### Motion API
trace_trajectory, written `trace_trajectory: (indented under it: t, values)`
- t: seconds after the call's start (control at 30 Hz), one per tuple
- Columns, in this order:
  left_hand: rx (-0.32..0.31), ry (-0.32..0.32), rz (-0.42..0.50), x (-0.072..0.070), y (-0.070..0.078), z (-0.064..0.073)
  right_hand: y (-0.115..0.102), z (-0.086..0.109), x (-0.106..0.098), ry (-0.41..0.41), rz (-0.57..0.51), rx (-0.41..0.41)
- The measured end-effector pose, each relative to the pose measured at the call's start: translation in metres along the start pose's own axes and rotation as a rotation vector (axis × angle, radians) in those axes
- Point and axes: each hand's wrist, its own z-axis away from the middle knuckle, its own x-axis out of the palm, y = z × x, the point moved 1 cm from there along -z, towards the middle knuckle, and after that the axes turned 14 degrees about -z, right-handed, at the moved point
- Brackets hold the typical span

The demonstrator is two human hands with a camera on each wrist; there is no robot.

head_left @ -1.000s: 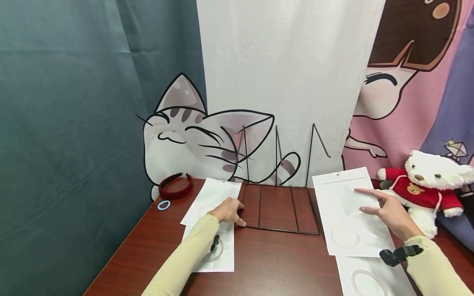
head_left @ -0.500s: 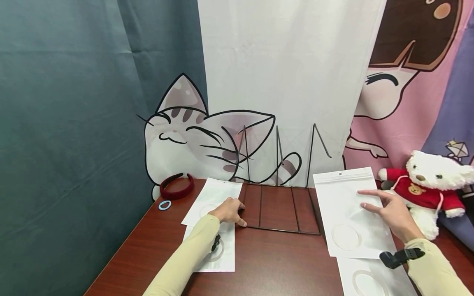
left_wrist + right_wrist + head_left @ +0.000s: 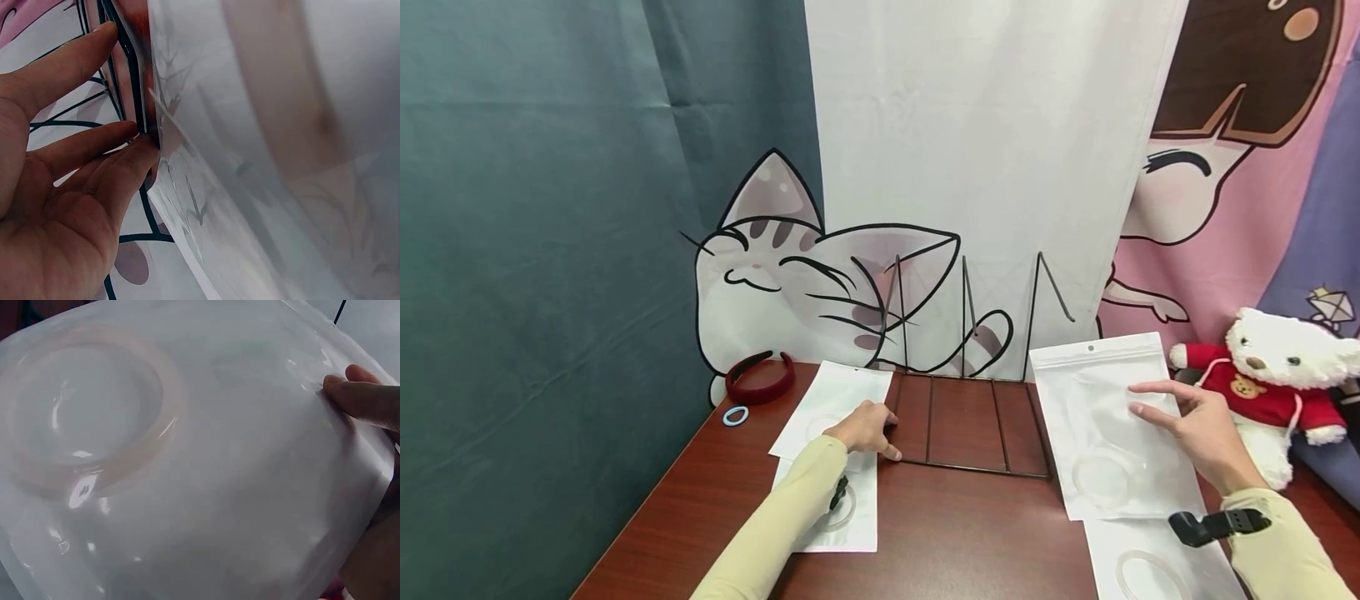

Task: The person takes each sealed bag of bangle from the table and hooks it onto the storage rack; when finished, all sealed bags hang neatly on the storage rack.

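Observation:
My left hand (image 3: pixel 863 430) is at the left edge of a black wire rack (image 3: pixel 951 463). In the left wrist view its thumb (image 3: pixel 94 44) and fingers (image 3: pixel 112 147) touch the wire, fairly straight and apart. Under that hand and forearm lie two white zip pouches, a far one (image 3: pixel 808 400) and a near one (image 3: pixel 853 533), ring shapes showing through. My right hand (image 3: pixel 1202 433) pinches the right side of another white zip pouch (image 3: pixel 1097 442), whose surface bulges and creases. A pale ring (image 3: pixel 165 400) shows inside that pouch. It overlaps another pouch (image 3: pixel 1105 550) nearer me.
A dark red headband (image 3: pixel 763 392) and a small light-blue ring (image 3: pixel 735 415) lie at the table's far left. A white plush bear (image 3: pixel 1273 367) in a red top sits at the right. A curtain (image 3: pixel 940 108) with cartoon prints hangs behind the brown table (image 3: pixel 970 533).
My right thumb and index finger have drawn closer together on the pouch, and its surface has wrinkled and its top edge shifted slightly. My left hand stays at the rack.

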Motion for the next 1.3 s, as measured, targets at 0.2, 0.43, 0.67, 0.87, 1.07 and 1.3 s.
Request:
trace_trajectory:
  t: [0.2, 0.43, 0.67, 0.87, 1.07, 1.3]
  values:
    - [-0.005, -0.003, 0.003, -0.001, 0.001, 0.001, -0.017, 0.0, 0.004, 0.003, -0.052, -0.02]
    - [-0.009, -0.006, 0.001, 0.0, 0.002, 0.001, -0.032, 0.003, 0.012, -0.011, -0.054, -0.074]
    - [-0.004, 0.002, -0.004, 0.0, 0.002, 0.001, -0.052, 0.004, 0.019, 0.008, -0.108, -0.163]
    - [-0.01, -0.001, 0.002, -0.001, 0.002, 0.0, -0.07, 0.005, 0.024, 0.011, -0.162, -0.225]
    - [-0.012, -0.003, 0.009, -0.001, 0.002, 0.0, -0.081, 0.004, 0.029, 0.015, -0.235, -0.246]
    - [-0.016, -0.003, 0.009, 0.0, 0.002, 0.0, -0.087, 0.002, 0.031, 0.054, -0.16, -0.249]
